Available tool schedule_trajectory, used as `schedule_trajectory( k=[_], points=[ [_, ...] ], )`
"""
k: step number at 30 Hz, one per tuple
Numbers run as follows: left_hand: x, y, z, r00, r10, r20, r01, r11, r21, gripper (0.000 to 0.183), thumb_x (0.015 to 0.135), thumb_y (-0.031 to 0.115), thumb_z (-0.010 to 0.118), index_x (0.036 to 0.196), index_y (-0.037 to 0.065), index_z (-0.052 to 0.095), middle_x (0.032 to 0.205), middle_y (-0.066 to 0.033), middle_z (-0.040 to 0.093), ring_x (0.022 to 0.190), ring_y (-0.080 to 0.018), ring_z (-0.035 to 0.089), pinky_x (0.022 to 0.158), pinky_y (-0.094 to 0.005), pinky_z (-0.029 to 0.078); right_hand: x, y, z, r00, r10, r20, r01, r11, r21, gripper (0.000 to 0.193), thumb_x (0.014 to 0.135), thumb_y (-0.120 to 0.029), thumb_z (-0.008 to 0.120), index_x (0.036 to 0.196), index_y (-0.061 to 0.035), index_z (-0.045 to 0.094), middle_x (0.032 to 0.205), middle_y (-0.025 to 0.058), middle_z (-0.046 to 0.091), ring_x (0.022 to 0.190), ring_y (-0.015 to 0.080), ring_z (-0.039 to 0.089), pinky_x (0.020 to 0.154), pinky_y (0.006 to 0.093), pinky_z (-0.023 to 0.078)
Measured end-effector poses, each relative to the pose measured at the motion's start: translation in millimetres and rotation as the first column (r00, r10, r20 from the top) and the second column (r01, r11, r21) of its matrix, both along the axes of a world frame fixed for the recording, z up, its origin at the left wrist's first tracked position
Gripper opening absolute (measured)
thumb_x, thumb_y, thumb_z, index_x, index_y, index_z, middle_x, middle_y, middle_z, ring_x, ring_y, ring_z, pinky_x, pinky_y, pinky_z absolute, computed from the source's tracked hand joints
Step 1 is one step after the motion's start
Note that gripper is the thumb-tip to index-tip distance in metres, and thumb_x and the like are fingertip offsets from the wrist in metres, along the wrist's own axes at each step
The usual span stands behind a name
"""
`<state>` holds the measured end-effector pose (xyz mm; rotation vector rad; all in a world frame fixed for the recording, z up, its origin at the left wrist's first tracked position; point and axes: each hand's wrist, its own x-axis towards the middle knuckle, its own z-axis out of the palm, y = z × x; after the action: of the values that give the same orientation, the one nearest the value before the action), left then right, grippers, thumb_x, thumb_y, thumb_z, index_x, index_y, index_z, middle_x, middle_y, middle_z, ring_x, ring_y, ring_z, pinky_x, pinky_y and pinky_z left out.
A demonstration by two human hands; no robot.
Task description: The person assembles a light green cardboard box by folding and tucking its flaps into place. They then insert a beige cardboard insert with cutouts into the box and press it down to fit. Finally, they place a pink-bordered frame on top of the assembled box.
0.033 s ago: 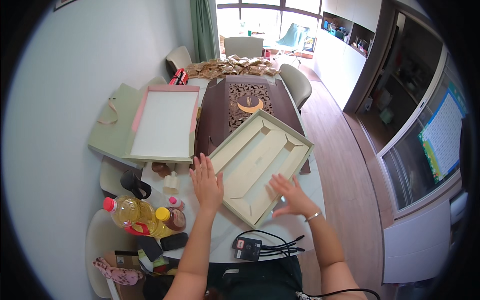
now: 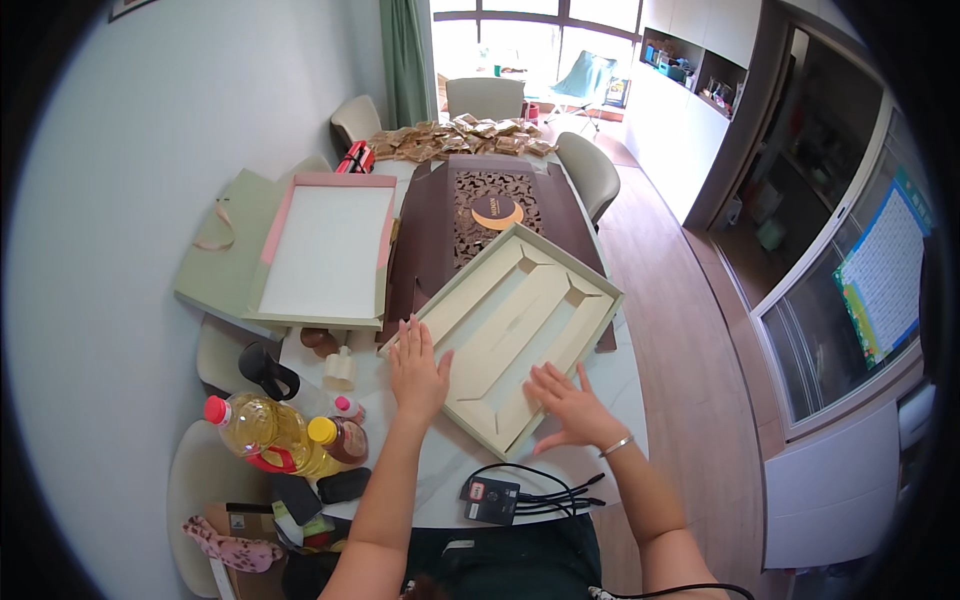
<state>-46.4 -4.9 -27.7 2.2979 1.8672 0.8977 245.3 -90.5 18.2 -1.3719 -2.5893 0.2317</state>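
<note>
Slanting between both hands [image 2: 420, 378] [image 2: 578, 412], the tray [image 2: 515, 338] nears the table's right edge [image 2: 634, 400].

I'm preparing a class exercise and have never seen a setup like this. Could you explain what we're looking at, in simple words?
There is no machine here: these are a person's bare hands. The view comes from the left of two fisheye cameras worn on the head, looking down, so straight edges bend.

The left hand is at the left edge of a shallow cream box; the right hand is by its near right side. Both are open, closed around nothing; whether they press on the box is hard to tell.

On the white table also lie an open green box with pink inner walls, a dark brown cardboard piece, a heap of small packets at the far end, and a black device with cables nearest the person.
</note>
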Motion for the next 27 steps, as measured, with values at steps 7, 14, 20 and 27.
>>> schedule_trajectory(
  k=[7,14,20,27],
  points=[
    [16,-21,20,0.938,0.145,-0.315,-0.193,0.973,-0.127,0.059,0.091,0.032,0.054,0.135,-0.006,0.046,0.146,-0.0235,0.039,0.140,-0.0317,0.032,0.116,-0.0588,0.008,-79,16,-18,0.987,0.036,-0.158,-0.034,0.999,0.015,0.057,0.096,-0.040,0.050,0.144,-0.0111,0.040,0.154,0.0109,0.030,0.144,0.0290,0.026,0.110,0.0648,0.019],
    [5,-18,18,0.828,0.180,-0.532,-0.273,0.957,-0.101,0.045,0.092,0.020,0.046,0.128,-0.007,0.053,0.136,-0.0236,0.051,0.131,-0.0316,0.045,0.116,-0.0602,0.002,-151,62,-42,0.994,0.111,-0.014,-0.110,0.992,0.066,0.052,0.098,-0.033,0.041,0.145,-0.0127,0.038,0.157,0.0024,0.028,0.145,0.0252,0.024,0.111,0.0673,0.011],
    [2,-12,-8,0.855,0.179,-0.487,-0.278,0.951,-0.137,0.048,0.087,0.022,0.050,0.126,-0.005,0.055,0.137,-0.0235,0.049,0.131,-0.0310,0.045,0.113,-0.0647,-0.001,-153,64,-60,0.997,0.052,0.049,-0.053,0.998,0.014,0.053,0.099,-0.039,0.034,0.147,-0.0159,0.037,0.157,-0.0006,0.026,0.146,0.0260,0.020,0.107,0.0737,0.007],
    [4,-12,0,0.915,0.181,-0.361,-0.245,0.959,-0.140,0.047,0.086,0.024,0.053,0.124,-0.003,0.056,0.138,-0.0216,0.049,0.129,-0.0312,0.046,0.113,-0.0640,0.000,-149,63,-56,0.997,0.040,0.067,-0.042,0.999,0.033,0.055,0.099,-0.042,0.035,0.147,-0.0159,0.036,0.158,0.0021,0.025,0.146,0.0274,0.019,0.108,0.0708,0.011]
  ],
)
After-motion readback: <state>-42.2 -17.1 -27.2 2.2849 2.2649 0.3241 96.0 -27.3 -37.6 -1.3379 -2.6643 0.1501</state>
